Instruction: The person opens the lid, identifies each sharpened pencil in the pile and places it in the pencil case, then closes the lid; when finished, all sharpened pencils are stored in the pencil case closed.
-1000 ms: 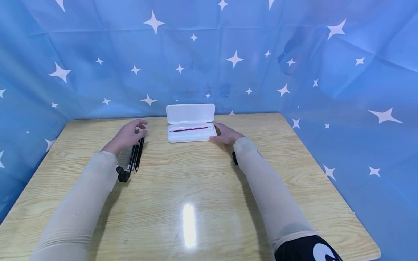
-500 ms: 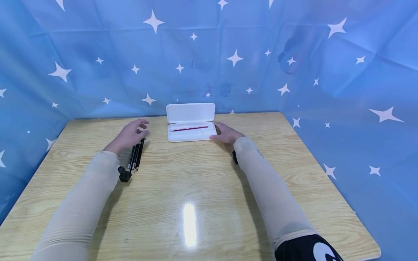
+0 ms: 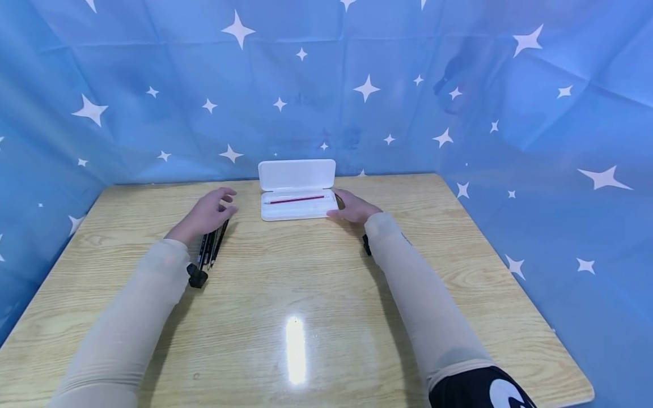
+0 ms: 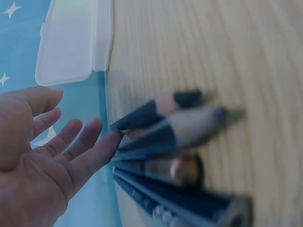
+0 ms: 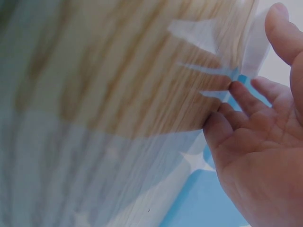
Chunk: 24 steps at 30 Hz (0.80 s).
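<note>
My left hand (image 3: 206, 214) hovers low over a bundle of dark pencils (image 3: 208, 249) on the left of the table. In the left wrist view its fingers are loosely bent, with one fingertip right at the tips' far ends of several pencils (image 4: 151, 135). The rightmost pencil (image 3: 220, 238) slants away from the others. At the back middle lies a white pencil case (image 3: 296, 215), its lid raised, with one red pencil (image 3: 301, 199) inside. My right hand (image 3: 357, 209) holds the case's right end, thumb at the front corner and fingers behind.
The wooden table (image 3: 285, 272) ends at the back against a blue star-patterned cloth (image 3: 306, 113). A black wrist camera (image 3: 196, 276) on the left sleeve sits close beside the pencils. The raised lid (image 3: 297, 175) stands near the cloth.
My left hand has shifted slightly to the right and nearer, and the rightmost pencil's far end has swung right, away from the bundle. The right hand and the case stay in place.
</note>
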{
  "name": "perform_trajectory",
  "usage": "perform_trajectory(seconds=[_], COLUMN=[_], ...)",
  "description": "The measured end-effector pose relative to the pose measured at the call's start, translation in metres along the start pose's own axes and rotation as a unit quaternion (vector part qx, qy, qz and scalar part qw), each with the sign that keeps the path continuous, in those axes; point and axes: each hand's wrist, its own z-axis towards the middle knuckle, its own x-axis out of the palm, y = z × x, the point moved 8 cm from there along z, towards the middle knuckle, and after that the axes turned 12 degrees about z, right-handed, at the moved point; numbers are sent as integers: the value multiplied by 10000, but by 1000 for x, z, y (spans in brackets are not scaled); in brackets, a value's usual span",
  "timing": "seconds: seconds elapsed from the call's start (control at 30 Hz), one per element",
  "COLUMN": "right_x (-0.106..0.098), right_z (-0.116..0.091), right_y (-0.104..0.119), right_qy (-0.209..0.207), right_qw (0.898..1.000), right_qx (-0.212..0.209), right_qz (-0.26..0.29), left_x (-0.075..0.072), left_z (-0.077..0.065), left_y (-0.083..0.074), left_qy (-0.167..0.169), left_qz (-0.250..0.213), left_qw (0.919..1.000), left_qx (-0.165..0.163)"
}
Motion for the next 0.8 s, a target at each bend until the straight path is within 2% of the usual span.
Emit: perform_trajectory(seconds=[0.2,0.33,0.43,0.6,0.7,0.8], right_x=[2,3,4,2,2,1], right_z=[0,0,0,-1,-2,-1], right_y=[4,6,5,4,3,2], right_qy=[62,141,183,69,26,-19], right_qw=[9997,9994,9994,9999,9999,10000], right_qx=[-145,-239,-218,-83,-5,71], right_qz=[200,212,218,129,108,60], left_x=[6,10,14,26,34,40], left_z=[2,-1,-5,-12,-15,-16], left_y=[-8,-12,-14,-21,-24,-25], left_qy=[142,288,594,1340,1573,1667], left_qz=[-141,-12,173,362,416,411], left_qw=[9998,9996,9978,9894,9853,9830], left_qx=[0,-74,-236,-433,-525,-657])
